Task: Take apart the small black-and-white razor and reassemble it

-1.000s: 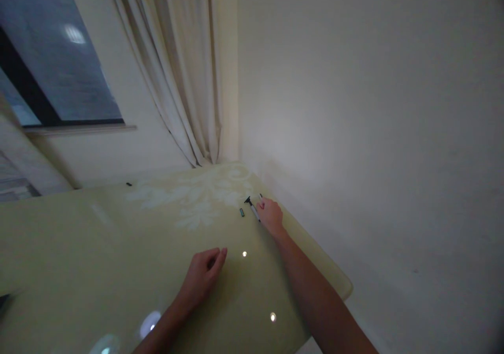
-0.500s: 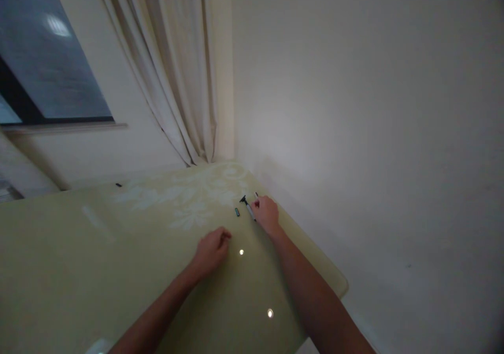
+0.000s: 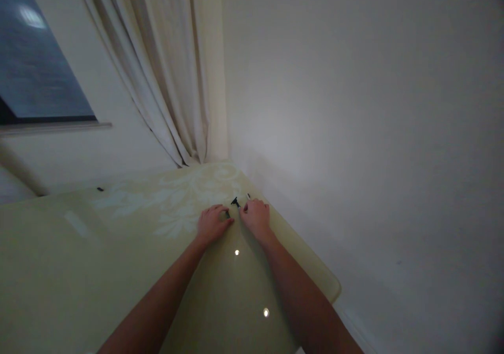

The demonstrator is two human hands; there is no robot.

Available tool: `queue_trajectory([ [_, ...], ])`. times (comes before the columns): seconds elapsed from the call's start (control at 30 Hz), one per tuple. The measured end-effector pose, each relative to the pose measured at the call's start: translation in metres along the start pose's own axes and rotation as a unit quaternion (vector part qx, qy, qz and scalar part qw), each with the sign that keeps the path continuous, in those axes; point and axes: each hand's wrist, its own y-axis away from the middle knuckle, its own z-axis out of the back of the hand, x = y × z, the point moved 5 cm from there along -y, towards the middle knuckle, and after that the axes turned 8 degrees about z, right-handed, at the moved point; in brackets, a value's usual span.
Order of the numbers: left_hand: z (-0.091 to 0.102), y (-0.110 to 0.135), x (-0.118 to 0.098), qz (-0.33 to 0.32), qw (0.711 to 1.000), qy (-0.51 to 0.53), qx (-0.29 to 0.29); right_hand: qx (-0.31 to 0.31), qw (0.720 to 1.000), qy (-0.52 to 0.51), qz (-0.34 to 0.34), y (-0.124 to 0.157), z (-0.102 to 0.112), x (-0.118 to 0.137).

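Observation:
On the glossy pale green table [image 3: 118, 270], near its far right corner, lies a small razor with a black head [image 3: 235, 202]. My right hand [image 3: 255, 217] rests on the razor's handle with fingers curled over it. My left hand [image 3: 212, 222] has its fingertips down on a small dark piece [image 3: 227, 215] just left of the razor, which the fingers mostly cover. A tiny dark bit [image 3: 248, 196] lies just beyond my right hand.
A white wall [image 3: 354, 133] runs along the table's right edge. A cream curtain [image 3: 169, 70] hangs in the far corner, with a dark window [image 3: 35, 70] to its left. A small dark object [image 3: 100, 189] lies at the table's far left edge.
My left hand has slid forward across the table to the small dark piece beside the razor. My right hand has stayed on the razor.

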Motion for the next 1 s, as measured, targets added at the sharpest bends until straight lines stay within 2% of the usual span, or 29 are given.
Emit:
queue_trajectory([
  [0.23,0.005,0.006,0.0,-0.009,1.0,0.005,-0.026,-0.004,1.0,0.009,0.001,0.002,0.001,0.003],
  [0.5,0.001,0.009,0.008,0.005,0.999,0.039,-0.033,-0.013,1.0,0.0,-0.023,0.002,-0.003,0.001],
  [0.67,0.0,0.006,0.009,0.008,0.995,0.091,-0.038,-0.024,1.0,-0.005,-0.018,0.002,-0.004,0.001],
  [0.77,0.008,0.006,0.013,0.011,0.992,0.124,-0.036,-0.027,1.0,-0.004,-0.008,0.001,-0.005,0.001],
  [0.83,0.019,0.013,0.023,-0.003,0.991,0.133,-0.034,-0.023,1.0,0.0,0.0,0.001,-0.004,0.001],
  [0.9,0.033,0.029,0.044,-0.029,0.99,0.133,-0.033,-0.019,1.0,0.006,0.009,0.0,-0.003,0.001],
  [1.0,0.06,0.062,0.1,-0.053,0.994,0.091,-0.041,-0.019,0.999,-0.002,0.036,-0.001,0.0,0.008],
])
